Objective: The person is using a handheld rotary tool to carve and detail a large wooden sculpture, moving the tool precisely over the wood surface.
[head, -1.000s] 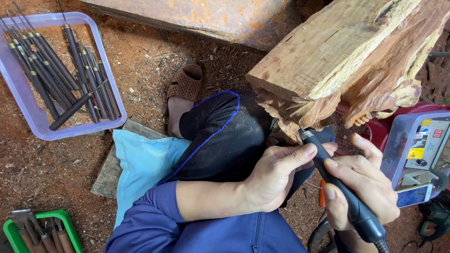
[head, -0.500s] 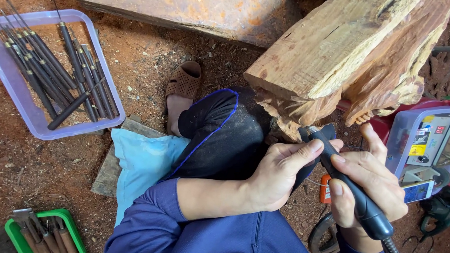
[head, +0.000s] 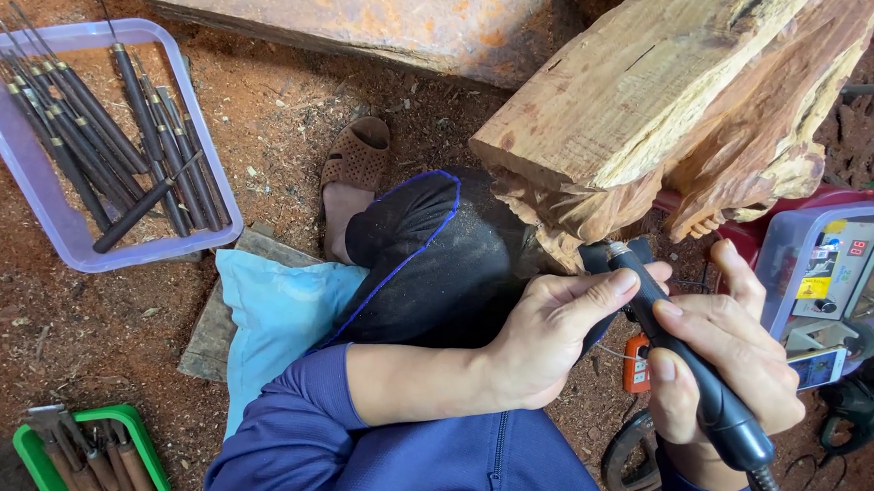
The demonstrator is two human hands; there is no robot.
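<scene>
A big rough wood block [head: 655, 118] leans over my raised knee in dark trousers [head: 427, 255]. My right hand [head: 733, 362] grips a black pen-shaped rotary carving tool [head: 689, 370], its tip against the carved underside of the block. My left hand [head: 555, 327] reaches across from the left, thumb and fingers pressing on the tool's front end near the tip.
A lilac tray [head: 46, 212] of several dark-handled chisels lies at upper left. A green tray [head: 145, 434] with more tools sits at lower left. A blue cushion [head: 275, 312] rests on a board. A grey control box [head: 833, 274] stands at right. Sawdust covers the red earth.
Both hands and the tool shifted slightly up and to the right along the block's underside; the view tilted a little.
</scene>
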